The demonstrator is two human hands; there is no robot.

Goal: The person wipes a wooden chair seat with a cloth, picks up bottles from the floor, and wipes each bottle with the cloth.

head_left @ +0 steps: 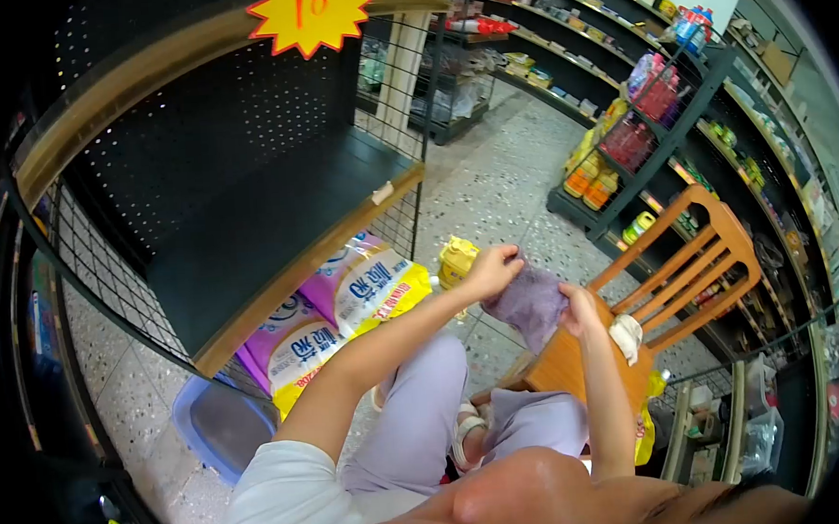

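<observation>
A purple cloth (528,304) hangs between my two hands, above the front of a wooden chair's seat. My left hand (496,269) has its fingers closed on the cloth's upper left edge. On the right side, my right hand (581,309) pinches the cloth's other edge. A crumpled white cloth (625,337) lies on the wooden chair (576,356), close to my right forearm. Behind my left hand, a yellow package (457,260) stands on the floor.
A dark shelf board (275,227) with a yellow price star (310,16) is at left. Large purple-and-yellow packs (332,309) sit beneath it. A blue basin (183,417) is on the floor by the shelf. A rack (613,162) of bottles stands beyond the chair.
</observation>
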